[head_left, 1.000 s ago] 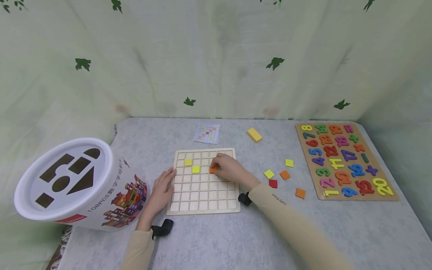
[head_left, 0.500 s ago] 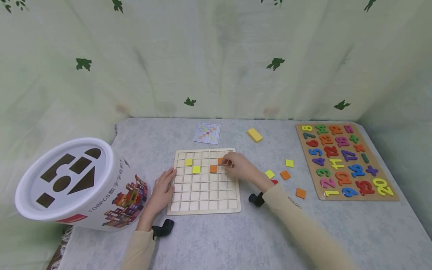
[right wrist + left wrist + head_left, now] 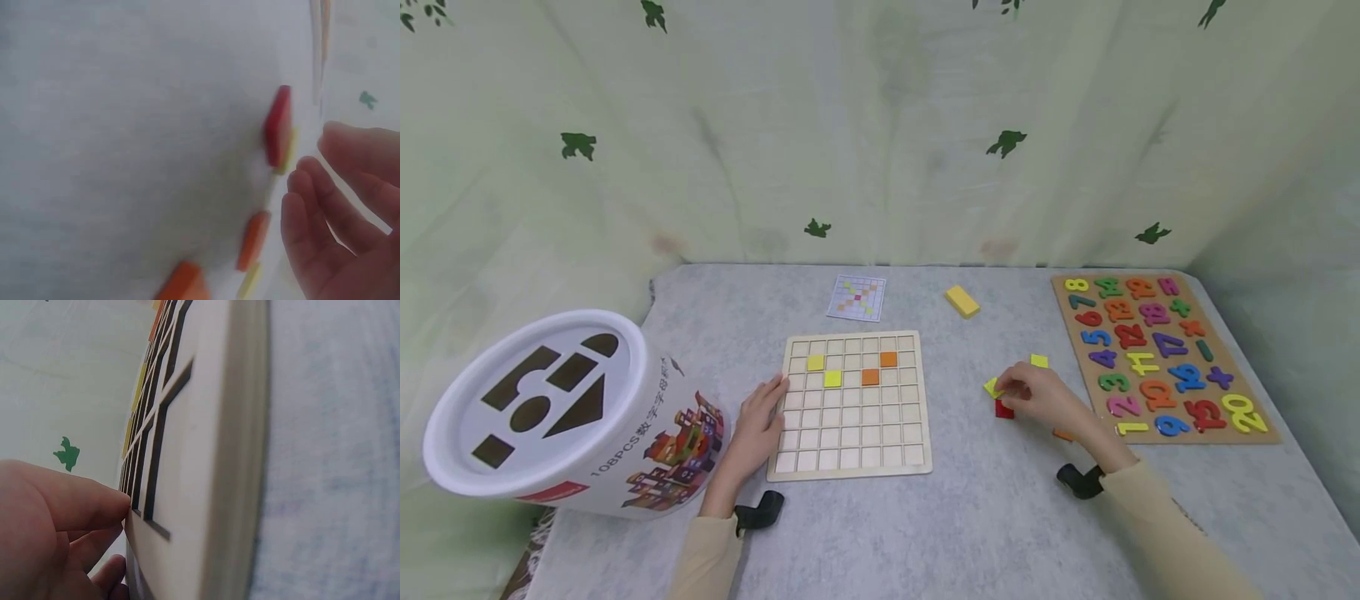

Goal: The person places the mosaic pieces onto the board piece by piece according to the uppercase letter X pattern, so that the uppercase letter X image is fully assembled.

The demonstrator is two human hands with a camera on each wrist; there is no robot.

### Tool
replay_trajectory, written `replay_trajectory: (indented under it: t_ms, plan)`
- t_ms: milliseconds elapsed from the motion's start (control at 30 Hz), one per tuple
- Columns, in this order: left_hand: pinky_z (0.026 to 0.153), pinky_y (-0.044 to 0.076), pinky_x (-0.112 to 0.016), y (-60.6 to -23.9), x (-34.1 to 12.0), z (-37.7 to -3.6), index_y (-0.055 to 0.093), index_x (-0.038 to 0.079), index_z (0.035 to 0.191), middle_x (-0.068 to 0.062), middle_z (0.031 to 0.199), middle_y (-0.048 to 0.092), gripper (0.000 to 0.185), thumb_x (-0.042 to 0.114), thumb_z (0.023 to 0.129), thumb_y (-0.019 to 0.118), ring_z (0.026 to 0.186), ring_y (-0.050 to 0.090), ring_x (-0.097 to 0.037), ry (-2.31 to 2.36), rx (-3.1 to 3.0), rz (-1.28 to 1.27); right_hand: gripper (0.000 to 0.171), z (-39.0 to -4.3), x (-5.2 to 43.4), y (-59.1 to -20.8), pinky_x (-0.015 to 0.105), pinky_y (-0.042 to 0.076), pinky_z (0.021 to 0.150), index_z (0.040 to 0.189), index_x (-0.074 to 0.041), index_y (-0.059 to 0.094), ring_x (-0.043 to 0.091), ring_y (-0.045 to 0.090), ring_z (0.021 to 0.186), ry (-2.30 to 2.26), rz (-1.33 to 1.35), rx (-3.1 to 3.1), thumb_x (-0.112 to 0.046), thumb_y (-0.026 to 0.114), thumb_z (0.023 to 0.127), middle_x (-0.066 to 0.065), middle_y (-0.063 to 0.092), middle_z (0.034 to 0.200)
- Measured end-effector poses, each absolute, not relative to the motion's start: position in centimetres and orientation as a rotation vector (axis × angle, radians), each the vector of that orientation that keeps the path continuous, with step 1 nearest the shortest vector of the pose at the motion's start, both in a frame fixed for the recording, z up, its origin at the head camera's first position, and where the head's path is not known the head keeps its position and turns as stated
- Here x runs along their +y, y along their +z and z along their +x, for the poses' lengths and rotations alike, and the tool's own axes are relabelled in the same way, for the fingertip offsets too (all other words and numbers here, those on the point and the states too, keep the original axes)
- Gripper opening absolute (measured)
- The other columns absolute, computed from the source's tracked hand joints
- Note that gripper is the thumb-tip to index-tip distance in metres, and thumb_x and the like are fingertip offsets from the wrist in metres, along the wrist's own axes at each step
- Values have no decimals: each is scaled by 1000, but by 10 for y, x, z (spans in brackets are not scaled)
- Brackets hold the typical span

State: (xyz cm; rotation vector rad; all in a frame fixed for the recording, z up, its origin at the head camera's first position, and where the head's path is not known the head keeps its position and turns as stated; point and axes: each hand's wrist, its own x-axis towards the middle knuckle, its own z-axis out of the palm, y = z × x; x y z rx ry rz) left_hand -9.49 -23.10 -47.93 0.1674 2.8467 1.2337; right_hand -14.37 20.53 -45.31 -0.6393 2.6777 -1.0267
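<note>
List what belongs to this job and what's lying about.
Likely in use:
square wooden grid board
yellow square tiles
orange square tiles
red square tile
white square pattern card

Apparently idle:
yellow rectangular block
brown rectangular number board
white plastic tub

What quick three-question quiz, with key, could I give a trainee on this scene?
1. True or false: the left hand touches the grid board.
2. Multiple choice: how many coloured tiles sit on the grid board? A) two B) four C) six
3. Fill in: in the head view, the red tile lies to the ____ of the grid board.

Key: 1 true; 2 B; 3 right.
</note>
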Motion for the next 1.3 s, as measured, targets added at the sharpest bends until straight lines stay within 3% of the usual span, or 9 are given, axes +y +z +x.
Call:
replay_trajectory:
  t_ms: [467, 1067, 1300]
  plan:
    - [107, 9, -63, -479, -232, -94, 35, -8, 143, -24, 152, 24, 50, -6, 95, 43, 139, 10, -46, 1240, 2850, 157, 22, -134, 195, -460, 31, 50, 70, 94, -8, 64, 15, 54, 81, -929, -770, 2737, 4, 73, 77, -2, 58, 88]
    - [108, 8, -63, -480, -230, -94, 34, -8, 144, -23, 153, 23, 50, -6, 95, 43, 139, 9, -46, 1229, 2847, 156, 18, -154, 75, -435, 28, 48, 80, 99, -11, 66, 14, 54, 90, -916, -1043, 2579, -2, 68, 83, -5, 58, 95]
    - [107, 8, -63, -480, -230, -94, 34, -8, 144, -23, 153, 23, 50, -6, 95, 43, 139, 8, -45, 1239, 2844, 153, 15, -160, 36, -438, 23, 45, 74, 99, -12, 67, 11, 51, 83, -851, -1083, 2554, -5, 67, 85, -5, 56, 93]
